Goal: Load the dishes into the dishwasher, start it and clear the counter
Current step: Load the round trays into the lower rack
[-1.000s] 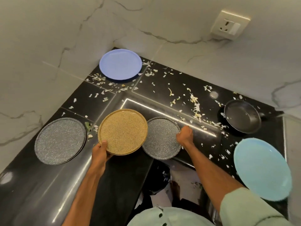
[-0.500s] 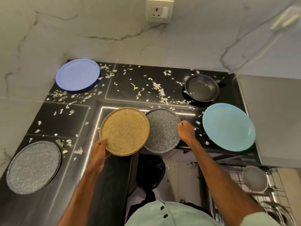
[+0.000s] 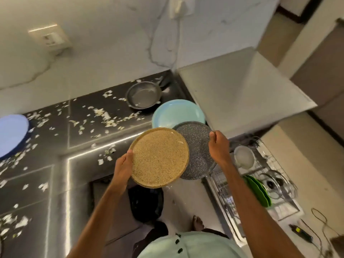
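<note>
Spanning the left of the view, the black polished stone desk carries what is left to load. It is strewn with pale vegetable scraps, so clearing it looks like a late step.

At the right, the wire dishwasher rack stands pulled out beside the desk. It holds a white bowl and green plates set on edge, presumably so water reaches both faces.

A round pale-blue plate lies flat near the desk's right end. A lilac round plate sits at the far left, and a dark metal frying pan rests by the wall.

The round tan speckled plate and the round grey speckled plate are both in the air off the desk's edge, between desk and rack. The tan one overlaps the grey one's left side. One plate per hand probably saves a trip.

The left hand grips the tan plate's near-left rim, thumb on top and fingers hidden beneath. The right hand pinches the grey plate's right rim with curled fingers. Rim holds should let each plate tip upright into a slot.

No brand, label or writing is legible; the wall socket is too blurred.
</note>
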`<state>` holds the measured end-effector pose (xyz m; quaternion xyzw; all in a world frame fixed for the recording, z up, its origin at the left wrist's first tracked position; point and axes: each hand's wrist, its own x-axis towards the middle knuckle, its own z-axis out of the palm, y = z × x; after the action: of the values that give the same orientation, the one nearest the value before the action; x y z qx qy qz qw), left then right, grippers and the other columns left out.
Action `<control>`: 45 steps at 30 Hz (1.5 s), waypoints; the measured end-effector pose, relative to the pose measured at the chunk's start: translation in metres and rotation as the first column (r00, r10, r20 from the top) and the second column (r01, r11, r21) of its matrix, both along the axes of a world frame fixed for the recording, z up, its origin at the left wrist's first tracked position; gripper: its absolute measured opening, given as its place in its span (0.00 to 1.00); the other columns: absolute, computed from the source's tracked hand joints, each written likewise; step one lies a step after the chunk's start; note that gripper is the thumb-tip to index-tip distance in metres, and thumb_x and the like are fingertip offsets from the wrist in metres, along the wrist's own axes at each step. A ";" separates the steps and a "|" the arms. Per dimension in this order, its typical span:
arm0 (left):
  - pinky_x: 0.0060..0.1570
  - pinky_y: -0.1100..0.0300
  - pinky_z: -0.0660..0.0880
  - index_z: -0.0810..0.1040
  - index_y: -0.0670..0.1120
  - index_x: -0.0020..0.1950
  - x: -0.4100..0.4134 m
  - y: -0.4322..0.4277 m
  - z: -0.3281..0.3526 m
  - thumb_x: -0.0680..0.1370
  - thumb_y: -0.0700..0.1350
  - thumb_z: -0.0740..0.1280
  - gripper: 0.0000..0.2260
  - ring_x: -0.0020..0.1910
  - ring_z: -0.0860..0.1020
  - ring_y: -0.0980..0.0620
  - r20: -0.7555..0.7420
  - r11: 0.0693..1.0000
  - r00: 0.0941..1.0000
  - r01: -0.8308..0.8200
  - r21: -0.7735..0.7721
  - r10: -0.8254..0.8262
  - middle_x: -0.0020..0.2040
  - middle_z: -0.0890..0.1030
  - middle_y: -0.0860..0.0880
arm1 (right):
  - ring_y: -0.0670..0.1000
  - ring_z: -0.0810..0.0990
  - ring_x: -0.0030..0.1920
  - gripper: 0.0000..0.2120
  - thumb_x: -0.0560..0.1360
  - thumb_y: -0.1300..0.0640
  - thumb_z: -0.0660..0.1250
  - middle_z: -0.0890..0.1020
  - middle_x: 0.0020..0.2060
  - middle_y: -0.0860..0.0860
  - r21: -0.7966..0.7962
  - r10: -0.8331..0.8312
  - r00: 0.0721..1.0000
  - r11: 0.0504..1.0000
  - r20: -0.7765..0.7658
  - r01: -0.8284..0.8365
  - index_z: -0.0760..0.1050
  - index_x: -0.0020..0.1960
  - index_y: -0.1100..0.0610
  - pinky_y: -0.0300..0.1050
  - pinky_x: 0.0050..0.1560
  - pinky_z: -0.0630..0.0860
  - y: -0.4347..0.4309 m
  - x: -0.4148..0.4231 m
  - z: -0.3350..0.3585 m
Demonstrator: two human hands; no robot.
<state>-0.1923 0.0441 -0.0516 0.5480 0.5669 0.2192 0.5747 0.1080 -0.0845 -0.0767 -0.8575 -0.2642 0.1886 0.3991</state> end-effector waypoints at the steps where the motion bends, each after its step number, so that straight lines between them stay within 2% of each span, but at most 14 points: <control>1: 0.46 0.50 0.78 0.80 0.44 0.47 0.022 -0.008 -0.001 0.86 0.53 0.57 0.18 0.43 0.79 0.49 -0.007 0.999 0.999 0.045 -0.005 -0.045 0.44 0.81 0.44 | 0.51 0.74 0.38 0.15 0.86 0.53 0.55 0.77 0.38 0.52 0.003 -0.050 0.999 0.999 -0.016 0.050 0.75 0.51 0.60 0.49 0.41 0.71 -0.022 0.015 -0.001; 5: 0.45 0.50 0.76 0.79 0.45 0.49 0.113 -0.038 -0.004 0.85 0.53 0.58 0.16 0.43 0.78 0.47 -0.005 0.961 0.961 0.276 0.019 -0.276 0.43 0.79 0.44 | 0.46 0.72 0.35 0.14 0.86 0.52 0.54 0.74 0.36 0.48 -0.031 -0.247 0.969 0.969 -0.019 0.247 0.73 0.49 0.58 0.41 0.35 0.67 -0.105 0.067 -0.003; 9: 0.43 0.61 0.77 0.80 0.46 0.52 0.198 -0.067 -0.004 0.86 0.46 0.60 0.10 0.45 0.80 0.55 0.008 0.871 0.873 0.485 0.072 -0.487 0.45 0.82 0.52 | 0.45 0.68 0.35 0.13 0.86 0.54 0.54 0.71 0.35 0.48 -0.027 -0.442 0.896 0.897 -0.037 0.441 0.70 0.46 0.58 0.42 0.35 0.63 -0.172 0.099 -0.008; 12: 0.41 0.52 0.72 0.76 0.45 0.47 0.257 -0.080 -0.013 0.85 0.45 0.62 0.09 0.42 0.76 0.48 -0.082 0.775 0.781 0.625 0.090 -0.620 0.41 0.77 0.45 | 0.47 0.68 0.35 0.13 0.86 0.55 0.55 0.71 0.36 0.49 -0.027 -0.553 0.831 0.833 -0.059 0.553 0.71 0.47 0.59 0.42 0.34 0.63 -0.209 0.115 -0.016; 17: 0.50 0.43 0.82 0.78 0.49 0.51 0.343 -0.099 -0.035 0.82 0.45 0.65 0.03 0.51 0.82 0.44 -0.166 0.625 0.619 0.781 0.017 -0.768 0.50 0.83 0.40 | 0.49 0.70 0.35 0.07 0.84 0.59 0.59 0.73 0.35 0.50 -0.102 -0.679 0.728 0.734 -0.095 0.672 0.71 0.47 0.59 0.46 0.36 0.64 -0.252 0.137 -0.039; 19: 0.44 0.57 0.82 0.79 0.47 0.51 0.376 -0.109 -0.042 0.82 0.45 0.66 0.03 0.46 0.81 0.50 -0.226 0.526 0.525 0.848 0.062 -0.820 0.46 0.83 0.43 | 0.54 0.74 0.38 0.05 0.82 0.61 0.61 0.75 0.37 0.53 -0.162 -0.714 0.686 0.700 -0.143 0.695 0.73 0.48 0.60 0.47 0.40 0.67 -0.263 0.148 -0.054; 21: 0.33 0.71 0.70 0.75 0.47 0.43 0.409 -0.117 -0.050 0.82 0.45 0.66 0.08 0.36 0.75 0.57 -0.320 0.415 0.431 0.902 0.120 -0.844 0.36 0.77 0.51 | 0.57 0.77 0.41 0.04 0.80 0.62 0.63 0.78 0.39 0.56 -0.229 -0.753 0.634 0.658 -0.174 0.718 0.75 0.48 0.62 0.47 0.41 0.69 -0.270 0.163 -0.072; 25: 0.38 0.59 0.68 0.78 0.45 0.47 0.473 -0.125 -0.084 0.83 0.48 0.63 0.10 0.37 0.76 0.52 -0.516 0.171 0.216 0.976 0.133 -0.829 0.34 0.73 0.55 | 0.59 0.79 0.44 0.04 0.78 0.62 0.65 0.82 0.43 0.59 -0.340 -0.826 0.519 0.564 -0.220 0.753 0.77 0.48 0.62 0.47 0.43 0.71 -0.270 0.198 -0.107; 30: 0.52 0.49 0.76 0.80 0.47 0.60 0.544 -0.131 -0.141 0.84 0.50 0.59 0.13 0.54 0.81 0.43 -0.679 -0.114 -0.056 0.993 0.041 -0.732 0.53 0.83 0.46 | 0.61 0.77 0.38 0.05 0.76 0.68 0.65 0.79 0.36 0.60 -0.360 -0.877 0.445 0.480 -0.180 0.800 0.76 0.42 0.64 0.45 0.34 0.65 -0.262 0.242 -0.156; 33: 0.51 0.51 0.78 0.81 0.47 0.63 0.573 -0.139 -0.180 0.83 0.45 0.62 0.12 0.54 0.82 0.44 -0.687 -0.118 -0.088 0.993 -0.003 -0.721 0.55 0.84 0.46 | 0.58 0.77 0.39 0.05 0.77 0.66 0.64 0.81 0.38 0.58 -0.341 -0.917 0.370 0.398 -0.147 0.852 0.79 0.47 0.63 0.46 0.39 0.71 -0.259 0.265 -0.192; 36: 0.36 0.55 0.77 0.84 0.42 0.49 0.595 -0.148 -0.225 0.80 0.40 0.63 0.10 0.40 0.82 0.45 -0.572 -0.063 -0.097 0.995 -0.078 -0.815 0.40 0.82 0.45 | 0.57 0.80 0.44 0.08 0.78 0.62 0.65 0.84 0.46 0.58 -0.352 -0.937 0.322 0.350 -0.135 0.868 0.81 0.53 0.63 0.49 0.48 0.77 -0.259 0.287 -0.236; 38: 0.33 0.52 0.75 0.84 0.41 0.46 0.608 -0.152 -0.260 0.79 0.41 0.63 0.10 0.39 0.80 0.43 -0.584 -0.016 -0.064 0.996 -0.087 -0.810 0.38 0.80 0.44 | 0.58 0.82 0.51 0.12 0.78 0.60 0.65 0.85 0.51 0.58 -0.360 -0.939 0.304 0.342 -0.157 0.868 0.82 0.58 0.62 0.54 0.56 0.80 -0.259 0.301 -0.269; 41: 0.39 0.67 0.69 0.83 0.40 0.58 0.627 -0.155 -0.313 0.81 0.39 0.64 0.10 0.51 0.79 0.49 -0.685 -0.063 -0.070 0.997 -0.035 -0.725 0.55 0.81 0.43 | 0.55 0.82 0.49 0.11 0.78 0.60 0.65 0.85 0.48 0.55 -0.326 -0.939 0.313 0.344 -0.144 0.881 0.83 0.57 0.58 0.54 0.53 0.81 -0.255 0.321 -0.306; 45: 0.61 0.62 0.70 0.82 0.42 0.60 0.660 -0.154 -0.386 0.79 0.36 0.66 0.11 0.66 0.73 0.47 -0.748 -0.124 -0.122 0.991 -0.053 -0.653 0.67 0.75 0.45 | 0.52 0.80 0.43 0.08 0.78 0.64 0.65 0.83 0.41 0.52 -0.267 -0.920 0.363 0.390 -0.148 0.881 0.83 0.50 0.56 0.50 0.45 0.80 -0.245 0.350 -0.349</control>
<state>0.4675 -0.1101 -0.4378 0.9487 0.0613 -0.2600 0.1690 0.4578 -0.3297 -0.4260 -0.8522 0.3205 0.0731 0.4071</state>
